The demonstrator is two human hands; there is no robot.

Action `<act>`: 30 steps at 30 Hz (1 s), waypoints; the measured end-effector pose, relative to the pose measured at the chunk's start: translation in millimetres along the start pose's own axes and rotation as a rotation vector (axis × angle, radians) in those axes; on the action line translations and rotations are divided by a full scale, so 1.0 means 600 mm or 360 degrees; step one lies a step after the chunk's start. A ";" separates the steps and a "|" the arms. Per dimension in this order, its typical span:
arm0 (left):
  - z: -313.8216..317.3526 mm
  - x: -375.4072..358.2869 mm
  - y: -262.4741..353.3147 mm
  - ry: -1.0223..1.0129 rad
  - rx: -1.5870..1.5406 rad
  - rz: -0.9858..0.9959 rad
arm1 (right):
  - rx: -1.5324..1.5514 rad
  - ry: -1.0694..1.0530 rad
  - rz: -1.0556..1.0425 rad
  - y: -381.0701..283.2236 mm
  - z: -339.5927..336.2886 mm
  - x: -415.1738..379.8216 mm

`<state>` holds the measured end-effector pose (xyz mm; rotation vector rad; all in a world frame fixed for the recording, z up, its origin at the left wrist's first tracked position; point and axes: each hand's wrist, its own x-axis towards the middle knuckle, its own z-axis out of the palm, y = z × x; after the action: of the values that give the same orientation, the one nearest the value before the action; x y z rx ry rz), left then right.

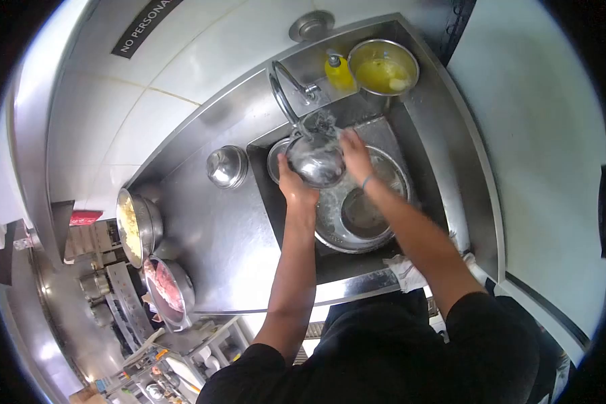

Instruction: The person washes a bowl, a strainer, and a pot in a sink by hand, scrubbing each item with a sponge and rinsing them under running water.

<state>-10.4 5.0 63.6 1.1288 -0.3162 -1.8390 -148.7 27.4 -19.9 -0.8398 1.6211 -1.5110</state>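
A shiny metal bowl (318, 165) is tilted under the running tap (283, 94), and water splashes over its upper side. My left hand (295, 183) grips the bowl's lower left edge, with the thumb along its side. On the right edge of the same bowl is my right hand (357, 156), its fingers curled against the rim and slightly blurred. Below, in the sink (326, 266), sits a large round metal basin (397, 176) with water and a smaller round bowl (367, 212) inside. Another metal rim (273, 161) shows behind my left hand.
Stacked small metal bowls (227, 167) stand on the left drainboard (215, 229). Farther left are a pot of chopped yellowish food (131, 225) and a bowl of raw meat (165, 286). Behind the sink stand a yellow soap bottle (339, 74) and a pot of yellow liquid (384, 71). A cloth (407, 273) hangs over the front edge.
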 end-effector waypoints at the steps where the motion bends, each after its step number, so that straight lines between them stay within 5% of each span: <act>1: -0.005 0.018 -0.007 0.0049 -0.0123 -0.0021 | -0.0059 0.0191 -0.0015 0.007 0.017 -0.055; 3: -0.033 0.061 -0.027 0.0165 -0.0360 -0.0060 | -0.0341 0.0131 -0.0269 -0.030 0.034 -0.133; 6: -0.031 0.056 -0.039 0.0293 0.0037 0.0070 | -0.0660 -0.0036 -0.0937 -0.038 0.033 -0.153; 9: -0.054 0.038 -0.030 0.0226 0.0777 0.0032 | -0.0786 -0.0364 -0.1002 -0.057 0.011 -0.093; 11: -0.047 0.015 -0.023 0.0267 0.1442 0.0088 | -0.0693 -0.0242 -0.0703 -0.062 0.013 -0.031; 13: -0.047 0.010 0.002 -0.0143 0.1491 0.0207 | -0.0496 -0.0273 -0.0348 -0.064 0.003 0.020; 15: -0.058 0.039 0.036 -0.0409 0.1707 0.0250 | -0.0250 -0.0749 -0.0066 -0.073 -0.025 0.044; 19: -0.083 0.110 0.061 -0.0497 0.1579 0.0243 | 0.0047 -0.1127 0.0226 -0.088 -0.041 0.010; 20: -0.082 0.109 0.059 -0.0460 0.1768 0.0277 | -0.0069 -0.1042 0.0066 -0.068 -0.023 0.007; 22: -0.063 0.092 0.026 -0.0024 0.1523 0.0094 | -0.0500 -0.0753 -0.0042 -0.082 -0.002 -0.011; 24: -0.058 0.091 0.011 0.0000 0.1148 -0.0203 | -0.0940 -0.0532 -0.0106 -0.118 0.024 -0.038; 27: -0.145 0.180 -0.036 -0.0260 0.0697 -0.0408 | -0.0819 -0.0557 -0.0492 -0.056 0.060 -0.073; 28: -0.093 0.108 -0.008 -0.0076 0.0531 -0.0252 | -0.0776 -0.0638 -0.0739 -0.039 0.060 -0.083; 30: -0.110 0.103 0.016 -0.0138 0.0517 -0.0384 | -0.1173 -0.1089 -0.0735 -0.031 0.014 -0.061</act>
<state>38.6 -34.9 -1.6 1.3567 -0.5656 -2.1050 -123.8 53.3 1.9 -1.9878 1.4780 -0.6873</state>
